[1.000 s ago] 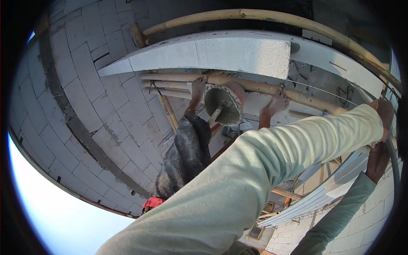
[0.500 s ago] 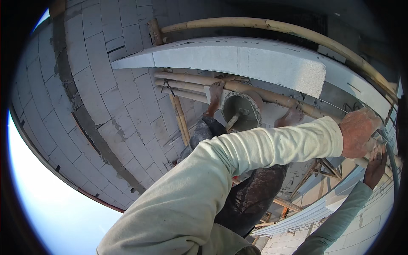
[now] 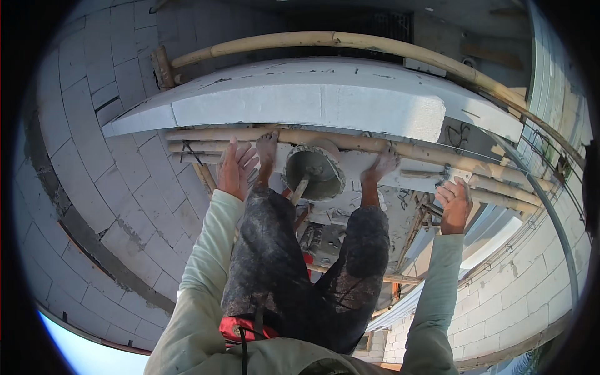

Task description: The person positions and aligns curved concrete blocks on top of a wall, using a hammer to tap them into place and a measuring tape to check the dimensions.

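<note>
My left hand (image 3: pixel 236 169) is raised left of my knees, open and holding nothing, with its fingers apart. On the other side, my right hand (image 3: pixel 454 199) hovers near the bamboo poles (image 3: pixel 494 185); its fingers are slightly bent and apart, with nothing seen in them. Between my bare feet stands a bucket (image 3: pixel 337 184) of grey mortar (image 3: pixel 312 164). A tool with a wooden handle (image 3: pixel 300 191) leans in it, its head sunk in the mortar and hidden. Beyond the bucket runs a low wall of white blocks (image 3: pixel 281 103).
A bamboo rail (image 3: pixel 350 40) spans the far side of the wall. A grey hose (image 3: pixel 553 219) curves down the right, near thin steel bars (image 3: pixel 550 147). Block walling (image 3: pixel 119 181) rises at the left. Below the bamboo platform, a lower level with rubble (image 3: pixel 325 240) shows.
My left arm has swung from the far right back to the left, and the two hands, close together before, are now apart. The view has turned toward the middle.
</note>
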`<state>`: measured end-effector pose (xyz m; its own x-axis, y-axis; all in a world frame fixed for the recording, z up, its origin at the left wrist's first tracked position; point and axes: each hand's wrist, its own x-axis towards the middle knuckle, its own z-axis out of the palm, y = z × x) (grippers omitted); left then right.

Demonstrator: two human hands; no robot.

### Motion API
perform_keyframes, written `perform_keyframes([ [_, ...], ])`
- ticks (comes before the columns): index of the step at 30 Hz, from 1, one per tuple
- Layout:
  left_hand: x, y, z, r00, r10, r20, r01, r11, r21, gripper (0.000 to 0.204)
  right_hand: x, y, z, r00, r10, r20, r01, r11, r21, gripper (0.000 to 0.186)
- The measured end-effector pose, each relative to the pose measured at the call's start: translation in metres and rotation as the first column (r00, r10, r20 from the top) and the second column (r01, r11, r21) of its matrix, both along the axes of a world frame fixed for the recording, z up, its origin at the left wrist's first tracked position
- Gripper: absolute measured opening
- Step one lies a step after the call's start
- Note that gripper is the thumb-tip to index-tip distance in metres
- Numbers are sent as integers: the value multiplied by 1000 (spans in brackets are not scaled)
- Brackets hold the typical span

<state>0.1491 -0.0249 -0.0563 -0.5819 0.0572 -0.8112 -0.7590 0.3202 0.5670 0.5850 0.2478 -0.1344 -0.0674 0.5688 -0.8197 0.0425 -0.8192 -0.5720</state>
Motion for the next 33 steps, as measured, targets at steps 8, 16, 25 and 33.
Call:
perform_keyframes([
  [8,-40,13,-4,998,47,37,-52,987,154,93,-131,-6,50,989,58,137,-74,991,109,42],
  [16,-48,15,-37,993,52,104,-75,968,238,66,-152,-16,52,998,-45,48,38,991,131,45],
  [25,-52,5,-40,994,-48,102,25,976,215,79,-136,-53,57,988,-123,89,117,991,68,41],
  [33,-49,14,-32,989,-44,138,32,996,85,85,-102,-146,63,972,-1,235,3,1000,-8,42],
])
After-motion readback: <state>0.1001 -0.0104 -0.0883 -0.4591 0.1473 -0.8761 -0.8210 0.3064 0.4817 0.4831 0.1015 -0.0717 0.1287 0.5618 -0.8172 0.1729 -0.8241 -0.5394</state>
